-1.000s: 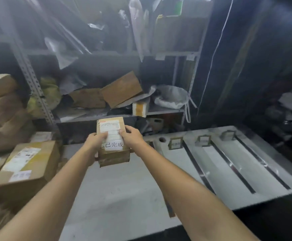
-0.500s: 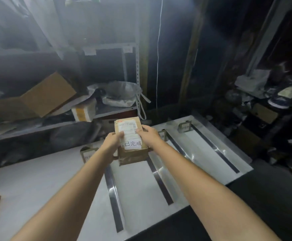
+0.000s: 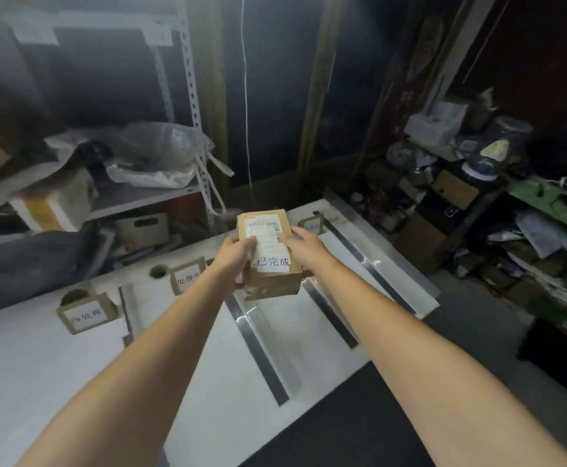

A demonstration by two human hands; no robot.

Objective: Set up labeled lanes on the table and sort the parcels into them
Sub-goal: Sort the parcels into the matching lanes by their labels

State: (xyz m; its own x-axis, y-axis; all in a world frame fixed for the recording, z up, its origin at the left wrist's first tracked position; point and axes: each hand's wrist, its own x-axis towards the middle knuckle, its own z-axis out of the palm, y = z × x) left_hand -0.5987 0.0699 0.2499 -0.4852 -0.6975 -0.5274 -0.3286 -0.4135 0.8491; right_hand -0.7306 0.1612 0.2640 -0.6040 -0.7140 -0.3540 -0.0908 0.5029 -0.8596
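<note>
Brown parcel (image 3: 270, 251), white label facing up, at frame centre, held over the white table (image 3: 39, 365). Left hand (image 3: 236, 256) grips its left edge and right hand (image 3: 304, 242) grips its right edge. Cardboard lane cards (image 3: 86, 315) stand along the table's far edge. Dark strips (image 3: 262, 352) run between the lanes.

parcel (image 3: 270, 267): brown, white label | table (image 3: 56, 358): white, dark stripes

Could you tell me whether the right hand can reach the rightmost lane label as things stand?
Probably yes: the label stands just beyond the right hand with nothing between them, though that hand, together with the left hand, grips the parcel.
</note>
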